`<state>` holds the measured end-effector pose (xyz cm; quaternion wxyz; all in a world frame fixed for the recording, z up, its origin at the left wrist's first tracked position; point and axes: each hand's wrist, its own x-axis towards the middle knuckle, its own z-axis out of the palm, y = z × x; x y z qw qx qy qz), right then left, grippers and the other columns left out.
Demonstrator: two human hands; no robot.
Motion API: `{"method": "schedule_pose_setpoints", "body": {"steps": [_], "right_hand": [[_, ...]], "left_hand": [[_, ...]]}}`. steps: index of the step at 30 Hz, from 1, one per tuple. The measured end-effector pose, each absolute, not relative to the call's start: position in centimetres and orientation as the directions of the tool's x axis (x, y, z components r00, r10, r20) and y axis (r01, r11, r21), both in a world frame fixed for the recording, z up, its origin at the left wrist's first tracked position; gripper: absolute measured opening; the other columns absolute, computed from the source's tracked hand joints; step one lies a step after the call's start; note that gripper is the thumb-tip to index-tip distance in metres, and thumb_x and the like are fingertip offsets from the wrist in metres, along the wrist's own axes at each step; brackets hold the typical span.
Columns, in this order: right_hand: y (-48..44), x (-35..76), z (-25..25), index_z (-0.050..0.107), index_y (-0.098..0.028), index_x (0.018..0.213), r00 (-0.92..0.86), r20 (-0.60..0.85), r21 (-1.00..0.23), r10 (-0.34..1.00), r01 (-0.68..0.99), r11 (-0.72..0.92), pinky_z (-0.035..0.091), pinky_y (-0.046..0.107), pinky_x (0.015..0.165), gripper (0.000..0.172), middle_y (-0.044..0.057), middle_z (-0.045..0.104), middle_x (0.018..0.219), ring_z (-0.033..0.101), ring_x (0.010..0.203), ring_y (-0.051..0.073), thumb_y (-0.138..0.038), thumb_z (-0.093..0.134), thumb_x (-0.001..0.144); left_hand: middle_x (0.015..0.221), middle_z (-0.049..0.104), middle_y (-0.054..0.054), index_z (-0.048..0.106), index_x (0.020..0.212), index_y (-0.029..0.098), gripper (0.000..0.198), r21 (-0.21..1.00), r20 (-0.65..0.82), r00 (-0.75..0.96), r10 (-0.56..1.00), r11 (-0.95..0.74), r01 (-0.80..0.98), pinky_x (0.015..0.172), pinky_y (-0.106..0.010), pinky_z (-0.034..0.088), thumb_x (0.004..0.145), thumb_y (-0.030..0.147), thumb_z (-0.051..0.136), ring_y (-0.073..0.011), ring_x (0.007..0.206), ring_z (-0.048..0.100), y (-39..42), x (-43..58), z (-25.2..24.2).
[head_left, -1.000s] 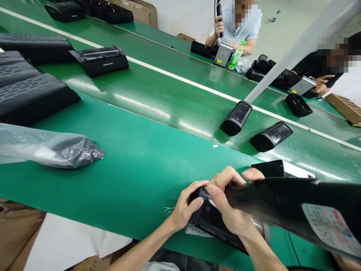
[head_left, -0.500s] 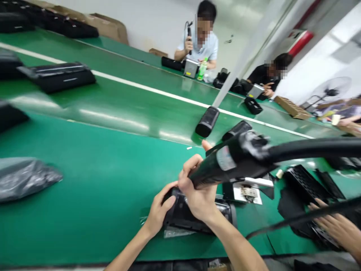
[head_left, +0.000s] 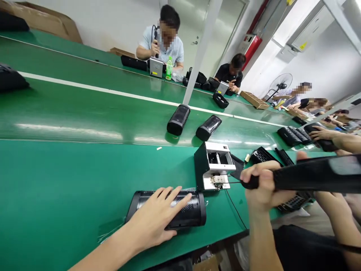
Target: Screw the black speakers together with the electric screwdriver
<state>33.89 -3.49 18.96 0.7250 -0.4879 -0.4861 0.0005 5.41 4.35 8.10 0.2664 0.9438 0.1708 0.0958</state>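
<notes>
A black speaker-like casing [head_left: 199, 209] with a perforated front lies lengthwise on the green tabletop. My left hand [head_left: 162, 214] rests across it, fingers spread, thumb on the near side. To the right, my right hand [head_left: 262, 188] is wrapped around a black electric screwdriver [head_left: 307, 173], held nearly level. Its thin bit points left at the front of a small black-and-white screw feeder [head_left: 217, 163]. Part of the screwdriver's body runs out of view at the right.
Two similar black casings [head_left: 178, 119] stand on the green conveyor [head_left: 93, 109] beyond. Black grille parts [head_left: 265, 156] lie behind my right hand. A co-worker's hand [head_left: 324, 133] touches another casing at the right. Clear plastic film [head_left: 113, 227] sticks out beside my casing.
My right hand has carried the screwdriver from over the casing rightward to the screw feeder. My left hand has shifted from the casing's end to flat on top. The view has turned right.
</notes>
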Motion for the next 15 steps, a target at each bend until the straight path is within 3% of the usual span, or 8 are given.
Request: {"method": "schedule_pose_setpoints", "body": {"steps": [2,4,7,11,12,14,15], "right_hand": [[-2.4,33.5,17.8,0.056,-0.034,0.141,0.536,0.731,-0.679,0.422,0.505,0.534,0.05,0.03,0.055,0.04,-0.009,0.061,0.079,0.055,0.05,0.014,-0.024,0.073,0.106],[-2.0,33.6,17.1,0.053,-0.03,0.148,0.532,0.731,-0.679,0.428,0.499,0.538,0.049,0.03,0.048,0.051,-0.01,0.06,0.073,0.053,0.045,0.014,-0.024,0.075,0.103],[-2.8,33.7,17.2,0.056,-0.029,0.144,0.552,0.684,-0.725,0.477,0.441,0.529,0.048,0.029,0.044,0.046,-0.011,0.059,0.071,0.051,0.042,0.014,-0.024,0.075,0.102],[-5.7,32.1,19.0,0.06,-0.035,0.142,0.602,0.573,-0.806,0.556,0.294,0.513,0.046,0.027,0.038,0.05,-0.013,0.058,0.068,0.047,0.036,0.013,-0.022,0.08,0.098],[-6.5,31.4,19.5,0.064,-0.036,0.137,0.598,0.56,-0.812,0.574,0.256,0.525,0.046,0.028,0.038,0.044,-0.012,0.058,0.068,0.047,0.035,0.013,-0.025,0.081,0.098],[-8.1,30.0,20.5,0.069,-0.03,0.111,0.539,0.556,-0.818,0.633,0.221,0.531,0.045,0.031,0.038,0.016,-0.01,0.055,0.066,0.046,0.036,0.013,-0.037,0.08,0.101],[-8.6,29.3,20.8,0.066,-0.027,0.096,0.499,0.558,-0.822,0.663,0.224,0.524,0.043,0.033,0.039,0.023,-0.008,0.053,0.063,0.045,0.036,0.014,-0.044,0.079,0.103]], "left_hand": [[0.171,0.055,-0.022,0.046,0.174,0.04,0.112,0.429,0.014,0.925,0.38,-0.838,0.338,0.115,-0.076,0.054,0.078,0.032,0.102,-0.0575,0.145,0.063,4.2,6.6,8.3],[0.173,0.053,-0.023,0.046,0.173,0.038,0.105,0.311,-0.002,0.912,0.41,-0.866,0.391,0.115,-0.074,0.055,0.083,0.031,0.1,-0.0561,0.147,0.062,4.1,6.9,8.3],[0.174,0.051,-0.024,0.043,0.175,0.035,0.105,0.193,0.005,0.893,0.451,-0.876,0.441,0.115,-0.071,0.056,0.086,0.03,0.098,-0.0535,0.149,0.061,3.8,6.8,8.4],[0.173,0.053,-0.023,0.042,0.175,0.034,0.103,0.153,0.014,0.898,0.439,-0.889,0.432,0.116,-0.067,0.056,0.088,0.039,0.097,-0.0506,0.146,0.064,3.4,6.9,8.8],[0.173,0.053,-0.023,0.041,0.175,0.034,0.102,0.15,0.02,0.902,0.431,-0.893,0.424,0.116,-0.066,0.055,0.089,0.042,0.095,-0.05,0.146,0.064,3.4,6.9,8.8],[0.173,0.052,-0.023,0.041,0.175,0.033,0.099,0.139,0.026,0.906,0.423,-0.899,0.415,0.116,-0.066,0.054,0.091,0.046,0.093,-0.0496,0.146,0.063,3.4,6.9,8.9],[0.173,0.052,-0.023,0.041,0.174,0.033,0.098,0.132,0.027,0.905,0.424,-0.899,0.417,0.116,-0.065,0.054,0.092,0.048,0.092,-0.0495,0.147,0.063,3.4,6.8,9.0]]}}
